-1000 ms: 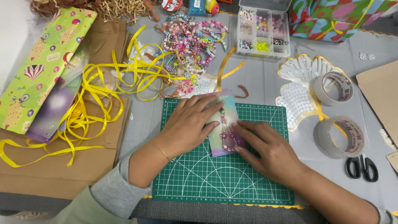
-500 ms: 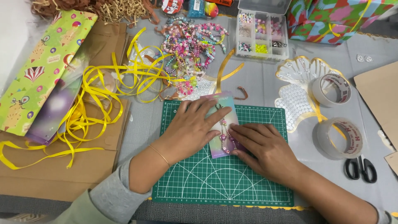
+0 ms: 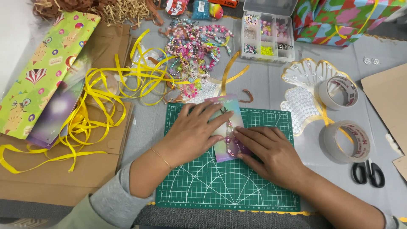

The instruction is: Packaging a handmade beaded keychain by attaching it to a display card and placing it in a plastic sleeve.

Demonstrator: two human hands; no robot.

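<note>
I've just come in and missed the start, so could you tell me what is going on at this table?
A person is pressing both hands flat on a small pastel card carrying a beaded strap, which lies on a green cutting mat. The left hand covers the card's left side; the right hand holds its lower right. Around the mat lie yellow ribbon, a heap of bead strings, a clear bead box, two tape rolls and black scissors, none being touched.
</note>
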